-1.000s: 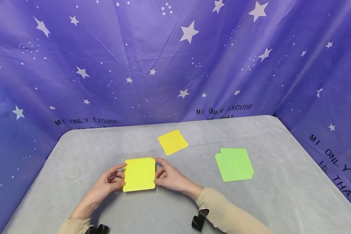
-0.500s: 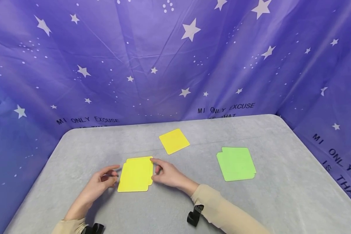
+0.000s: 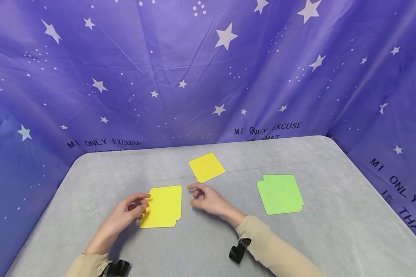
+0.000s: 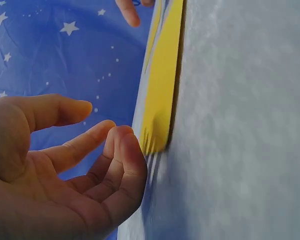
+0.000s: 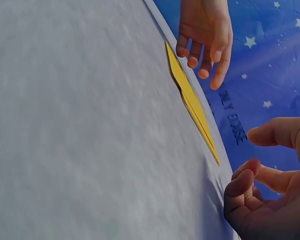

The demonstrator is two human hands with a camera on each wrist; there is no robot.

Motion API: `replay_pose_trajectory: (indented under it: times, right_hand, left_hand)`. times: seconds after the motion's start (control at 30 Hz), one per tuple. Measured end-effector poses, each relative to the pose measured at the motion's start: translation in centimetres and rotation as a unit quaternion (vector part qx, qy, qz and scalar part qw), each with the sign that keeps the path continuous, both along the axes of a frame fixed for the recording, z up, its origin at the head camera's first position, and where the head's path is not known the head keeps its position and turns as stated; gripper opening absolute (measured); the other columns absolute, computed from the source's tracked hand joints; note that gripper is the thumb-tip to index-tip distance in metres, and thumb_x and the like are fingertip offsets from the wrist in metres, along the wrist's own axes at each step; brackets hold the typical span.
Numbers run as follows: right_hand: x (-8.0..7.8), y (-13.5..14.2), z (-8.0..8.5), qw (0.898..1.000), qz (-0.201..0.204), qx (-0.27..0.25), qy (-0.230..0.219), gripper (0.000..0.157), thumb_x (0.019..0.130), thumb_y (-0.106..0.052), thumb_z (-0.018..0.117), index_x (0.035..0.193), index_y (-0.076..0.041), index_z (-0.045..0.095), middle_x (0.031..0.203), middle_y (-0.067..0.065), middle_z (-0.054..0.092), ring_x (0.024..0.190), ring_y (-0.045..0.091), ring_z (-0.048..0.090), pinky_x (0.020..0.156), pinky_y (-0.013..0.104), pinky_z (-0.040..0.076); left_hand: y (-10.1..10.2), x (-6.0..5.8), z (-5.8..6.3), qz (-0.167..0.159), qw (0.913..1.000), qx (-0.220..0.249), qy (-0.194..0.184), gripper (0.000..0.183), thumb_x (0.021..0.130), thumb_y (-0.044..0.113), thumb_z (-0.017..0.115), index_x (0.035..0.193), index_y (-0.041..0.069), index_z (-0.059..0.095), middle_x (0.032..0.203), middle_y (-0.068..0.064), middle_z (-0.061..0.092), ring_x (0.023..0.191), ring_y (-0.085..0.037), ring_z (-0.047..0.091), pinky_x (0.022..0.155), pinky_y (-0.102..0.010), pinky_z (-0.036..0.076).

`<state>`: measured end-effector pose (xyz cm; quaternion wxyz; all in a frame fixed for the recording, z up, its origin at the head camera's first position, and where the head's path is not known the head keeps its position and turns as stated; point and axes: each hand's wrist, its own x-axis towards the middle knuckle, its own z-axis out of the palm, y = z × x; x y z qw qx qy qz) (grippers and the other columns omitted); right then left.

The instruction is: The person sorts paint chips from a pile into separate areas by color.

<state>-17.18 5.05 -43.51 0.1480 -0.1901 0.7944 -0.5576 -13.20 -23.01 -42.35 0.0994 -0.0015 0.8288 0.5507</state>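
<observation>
Several square yellow cards [image 3: 161,207] lie flat on the grey table, overlapping and slightly out of line. Over their left edge hovers my left hand [image 3: 124,215], fingers loosely bent and holding nothing. In the left wrist view a gap shows between the thumb and fingers of that left hand [image 4: 85,170], beside the yellow cards [image 4: 162,85]. To the right of the cards my right hand [image 3: 209,200] hangs above the table, also holding nothing. Its bent fingers are apart from the thumb in the right wrist view. A single yellow card [image 3: 207,167] lies turned just beyond it.
Overlapping green cards [image 3: 280,194] lie on the right part of the grey table [image 3: 228,246]. A purple-blue curtain [image 3: 180,69] with white stars hangs behind and beside the table. Both wrists carry black straps with small devices.
Both hands held the yellow cards at their sides a second ago; the cards then lay spread on the table. My left hand drew off and came back over them; my right hand moved away rightward.
</observation>
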Motion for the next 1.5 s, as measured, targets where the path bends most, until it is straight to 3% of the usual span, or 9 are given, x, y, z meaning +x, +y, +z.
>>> replay_pose_trajectory:
  times: [0.43, 0.77, 0.97, 1.2, 1.5]
  right_hand:
    - [-1.6, 3.3, 0.1, 0.999, -0.048, -0.016, -0.014, 0.039, 0.087, -0.004, 0.063, 0.125, 0.003, 0.059, 0.097, 0.009, 0.062, 0.067, 0.012, 0.050, 0.050, 0.023, 0.039]
    - [-3.0, 5.7, 0.4, 0.996, -0.093, -0.013, 0.007, 0.042, 0.088, 0.000, 0.061, 0.129, 0.006, 0.054, 0.105, 0.018, 0.063, 0.082, 0.015, 0.057, 0.061, 0.025, 0.047]
    - [-3.8, 6.7, 0.3, 0.992, -0.120, -0.046, 0.002, 0.046, 0.086, 0.003, 0.059, 0.131, 0.010, 0.050, 0.112, 0.025, 0.058, 0.093, 0.020, 0.058, 0.070, 0.022, 0.048]
    - [-4.5, 7.3, 0.1, 0.988, -0.149, -0.038, -0.006, 0.051, 0.086, 0.004, 0.060, 0.136, 0.007, 0.048, 0.119, 0.025, 0.057, 0.103, 0.027, 0.058, 0.082, 0.024, 0.049]
    - [-5.8, 7.4, 0.2, 0.988, -0.156, -0.008, 0.011, 0.047, 0.092, 0.004, 0.048, 0.140, 0.004, 0.045, 0.127, 0.028, 0.053, 0.116, 0.037, 0.052, 0.095, 0.041, 0.045]
  left_hand:
    - [4.0, -2.1, 0.2, -0.049, 0.9971, 0.041, 0.041, 0.040, 0.092, -0.002, 0.056, 0.131, -0.009, 0.050, 0.105, -0.021, 0.060, 0.083, -0.026, 0.061, 0.068, -0.033, 0.054]
    - [8.4, -3.9, -0.2, -0.039, 0.9964, 0.059, 0.046, 0.054, 0.086, -0.005, 0.054, 0.138, -0.005, 0.044, 0.114, -0.024, 0.059, 0.090, -0.030, 0.062, 0.073, -0.038, 0.055]
    - [10.5, -5.3, -0.6, -0.036, 0.9949, 0.092, 0.017, 0.059, 0.088, -0.003, 0.054, 0.144, -0.004, 0.036, 0.120, -0.026, 0.055, 0.101, -0.034, 0.060, 0.083, -0.041, 0.054]
    - [12.0, -6.5, -1.0, -0.009, 0.9943, 0.104, -0.022, 0.062, 0.091, 0.000, 0.058, 0.147, -0.001, 0.031, 0.126, -0.026, 0.052, 0.108, -0.034, 0.058, 0.091, -0.040, 0.050]
    - [13.0, -7.4, -1.1, 0.003, 0.9852, 0.168, -0.034, 0.062, 0.092, -0.001, 0.055, 0.147, -0.004, 0.027, 0.127, -0.030, 0.049, 0.115, -0.038, 0.054, 0.097, -0.040, 0.046]
